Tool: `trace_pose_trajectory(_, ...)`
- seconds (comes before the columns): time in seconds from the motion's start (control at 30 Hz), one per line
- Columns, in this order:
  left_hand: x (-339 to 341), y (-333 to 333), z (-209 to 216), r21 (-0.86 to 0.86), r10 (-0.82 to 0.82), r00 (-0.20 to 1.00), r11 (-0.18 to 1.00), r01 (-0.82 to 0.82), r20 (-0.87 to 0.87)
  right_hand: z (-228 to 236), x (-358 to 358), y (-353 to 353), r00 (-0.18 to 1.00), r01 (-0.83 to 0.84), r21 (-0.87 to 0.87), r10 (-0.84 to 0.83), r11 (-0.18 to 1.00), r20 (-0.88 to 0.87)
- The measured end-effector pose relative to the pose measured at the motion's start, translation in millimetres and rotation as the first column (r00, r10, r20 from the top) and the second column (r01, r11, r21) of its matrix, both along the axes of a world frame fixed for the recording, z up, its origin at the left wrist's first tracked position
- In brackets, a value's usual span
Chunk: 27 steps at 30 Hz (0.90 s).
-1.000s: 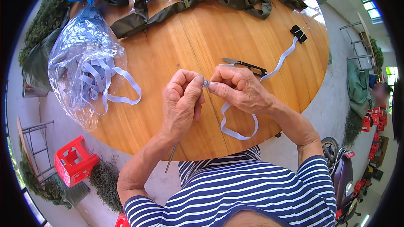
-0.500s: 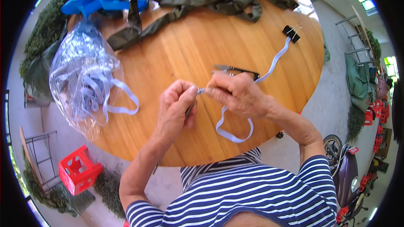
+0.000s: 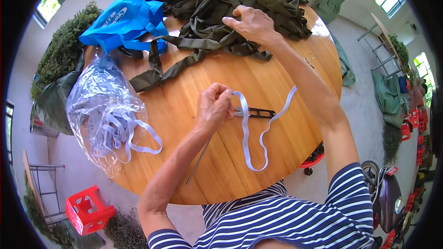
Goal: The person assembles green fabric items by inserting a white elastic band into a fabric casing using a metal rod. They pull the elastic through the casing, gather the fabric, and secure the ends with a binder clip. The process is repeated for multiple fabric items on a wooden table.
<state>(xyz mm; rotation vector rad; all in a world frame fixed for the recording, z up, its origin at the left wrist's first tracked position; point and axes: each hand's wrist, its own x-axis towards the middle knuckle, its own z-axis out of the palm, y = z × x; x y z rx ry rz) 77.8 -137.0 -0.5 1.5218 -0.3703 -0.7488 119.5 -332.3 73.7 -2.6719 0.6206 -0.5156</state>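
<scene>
My left hand (image 3: 214, 107) is closed in a pinch over the middle of the table, gripping the end of a white elastic band (image 3: 246, 131). The band loops down and back up to the right, passing behind my right forearm. A thin metal rod (image 3: 198, 162) sticks out from beneath my left wrist; its upper end is hidden. My right hand (image 3: 253, 25) is stretched far forward over a heap of dark olive fabric straps (image 3: 207, 0), fingers apart and nothing visible in them. Black-handled thread snips (image 3: 260, 112) lie just right of my left hand.
On the left, a clear plastic bag (image 3: 99, 97) holds more white elastic, some spilling out. A blue bag (image 3: 124, 23) lies behind it. A binder clip (image 3: 310, 60) shows partly behind my right forearm. A red plastic stool (image 3: 87, 210) stands on the floor at left.
My right hand has let go of the band near my left hand and moved far forward to the strap heap. My left hand keeps its pinch. The view has tilted up slightly.
</scene>
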Motion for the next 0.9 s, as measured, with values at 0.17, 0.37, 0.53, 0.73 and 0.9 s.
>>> trace_pose_trajectory(0.17, -4.0, -2.6, -17.4, -0.01, -0.026, 0.972, 1.0, 0.029, 0.232, -18.3, 20.7, 19.2, 0.919, -0.351, -0.265, 0.385, 0.898, 0.088)
trace_pose_trajectory(0.37, -7.1, -3.1, -18.3, 0.034, -0.038, 0.94, 0.999, 0.028, 0.34, -41.6, 25.6, 15.4, 0.91, -0.401, -0.532, 0.393, 0.746, -0.135)
trace_pose_trajectory(0.53, -2.0, 2.3, -19.3, 0.024, 0.043, 0.865, 0.998, -0.064, 0.5, 20.5, 20.3, 11.9, 0.775, -0.582, -0.052, 0.574, 0.811, 0.266)
trace_pose_trajectory(0.73, 33.7, 24.0, 29.7, -0.255, 0.416, 0.319, 0.86, -0.442, 0.852, 110.8, -27.4, 47.8, 0.639, -0.757, 0.296, 0.565, 0.583, 0.521)
trace_pose_trajectory(0.9, 77.7, 13.5, 44.3, -0.253, 0.21, 0.47, 0.967, 0.029, 0.857, 144.0, -42.5, 68.2, 0.557, -0.83, 0.346, 0.611, 0.438, 0.563)
